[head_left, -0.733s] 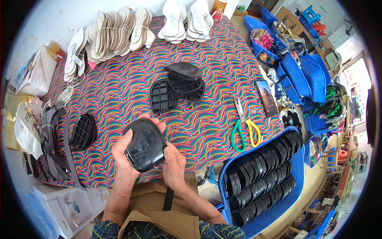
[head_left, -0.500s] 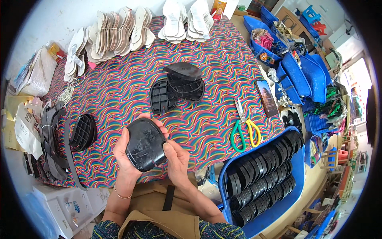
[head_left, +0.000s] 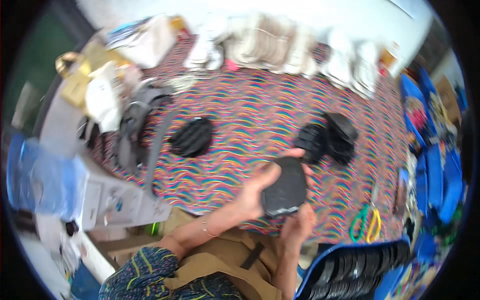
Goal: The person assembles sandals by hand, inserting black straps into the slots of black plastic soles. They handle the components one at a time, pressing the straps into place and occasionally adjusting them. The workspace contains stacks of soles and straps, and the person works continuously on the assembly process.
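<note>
As left grip (head_left: 253, 194) curls — forearm (head_left: 202, 229) slants.

Blur smears the black, rounded, smooth-faced piece (head_left: 284, 189), which hides part of the left hand's fingers (head_left: 296, 152), and the stacked pale sole-shaped sheets (head_left: 262, 42), while the lower edge cuts off the blue plastic basket (head_left: 392, 281).

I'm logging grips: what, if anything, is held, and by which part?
A black rounded sole piece: the left hand grips its left side and far edge, the right hand its near right corner.
</note>
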Demonstrator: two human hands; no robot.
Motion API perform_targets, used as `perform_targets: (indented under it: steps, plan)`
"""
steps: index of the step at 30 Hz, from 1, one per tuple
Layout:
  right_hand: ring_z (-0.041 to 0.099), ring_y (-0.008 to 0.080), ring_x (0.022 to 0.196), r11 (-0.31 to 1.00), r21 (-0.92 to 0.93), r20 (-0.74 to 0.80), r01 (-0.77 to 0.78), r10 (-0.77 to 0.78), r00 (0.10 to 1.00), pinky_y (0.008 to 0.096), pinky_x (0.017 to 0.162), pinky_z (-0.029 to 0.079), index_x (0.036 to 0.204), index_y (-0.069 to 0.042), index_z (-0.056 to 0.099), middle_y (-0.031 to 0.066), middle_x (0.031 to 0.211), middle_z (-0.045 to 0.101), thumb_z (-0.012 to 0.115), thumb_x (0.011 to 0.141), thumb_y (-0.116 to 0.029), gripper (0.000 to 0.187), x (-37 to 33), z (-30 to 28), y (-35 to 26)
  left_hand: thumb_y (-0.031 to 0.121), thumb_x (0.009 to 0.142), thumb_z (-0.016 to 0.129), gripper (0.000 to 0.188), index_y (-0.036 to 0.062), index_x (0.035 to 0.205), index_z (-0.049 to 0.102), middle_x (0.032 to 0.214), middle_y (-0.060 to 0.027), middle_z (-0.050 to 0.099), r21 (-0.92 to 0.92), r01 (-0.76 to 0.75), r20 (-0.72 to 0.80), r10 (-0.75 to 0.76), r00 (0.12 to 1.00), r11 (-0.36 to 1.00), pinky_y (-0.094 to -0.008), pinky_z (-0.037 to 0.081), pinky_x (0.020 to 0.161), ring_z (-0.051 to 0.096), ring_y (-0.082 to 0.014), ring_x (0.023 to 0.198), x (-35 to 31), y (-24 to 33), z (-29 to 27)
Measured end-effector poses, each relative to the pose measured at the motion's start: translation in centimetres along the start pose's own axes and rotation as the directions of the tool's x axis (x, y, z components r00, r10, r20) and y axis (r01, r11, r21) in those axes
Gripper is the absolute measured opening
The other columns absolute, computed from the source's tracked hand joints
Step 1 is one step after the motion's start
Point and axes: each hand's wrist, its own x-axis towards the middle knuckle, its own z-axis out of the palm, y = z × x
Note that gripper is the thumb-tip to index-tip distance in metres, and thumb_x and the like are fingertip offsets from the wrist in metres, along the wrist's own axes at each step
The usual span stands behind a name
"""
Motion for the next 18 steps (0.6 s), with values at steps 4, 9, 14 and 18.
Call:
perform_targets:
  steps: [4,9,14,18]
  plan:
    - [0.063,0.0159,0.094,0.995,-0.077,-0.163,-0.06,0.047,0.986,0.033,0.091,0.048,0.103,0.005,0.066,0.0103,0.102,0.068,0.054,0.101,-0.024,0.032,1.0,3.8,-0.5,0.037,0.087,0.073,0.096,0.0123,0.158,0.014,0.133,-0.0144,0.051,0.38,-0.097,0.118,0.055,0.991,0.92,-0.0362,0.046,0.097,0.056,-0.0249,0.116,-0.3,1.2,1.1]
    - [0.065,0.0164,0.08,0.852,-0.515,-0.005,-0.098,0.111,0.994,0.0294,0.077,0.052,0.106,0.009,0.066,0.013,0.089,0.069,0.052,0.102,-0.018,0.031,0.9,4.4,-0.2,0.039,0.078,0.08,0.099,0.0092,0.155,0.026,0.139,-0.0175,0.048,0.984,-0.175,0.178,0.306,0.935,-0.037,-0.0417,0.042,0.103,0.052,-0.0297,0.125,-1.3,7.5,1.9]
    - [0.063,0.0119,0.074,0.778,-0.617,0.023,-0.116,0.165,0.986,0.0245,0.07,0.05,0.106,0.005,0.067,0.0096,0.085,0.07,0.055,0.099,-0.007,0.019,1.1,4.5,-0.2,0.043,0.068,0.085,0.096,0.0096,0.145,0.038,0.118,-0.0211,0.052,0.542,0.304,0.167,0.455,0.875,-0.783,-0.0504,0.043,0.09,0.052,-0.0394,0.109,-3.0,14.1,1.5]
    - [0.063,0.011,0.075,0.74,-0.661,0.018,-0.122,0.178,0.984,0.0242,0.068,0.05,0.106,0.005,0.068,0.0088,0.084,0.07,0.055,0.098,-0.005,0.017,1.0,5.0,0.0,0.046,0.068,0.085,0.093,0.0116,0.143,0.042,0.117,-0.0199,0.053,0.413,0.478,0.113,0.564,0.818,-0.775,-0.0524,0.043,0.089,0.052,-0.0392,0.111,-4.2,17.1,-3.3]
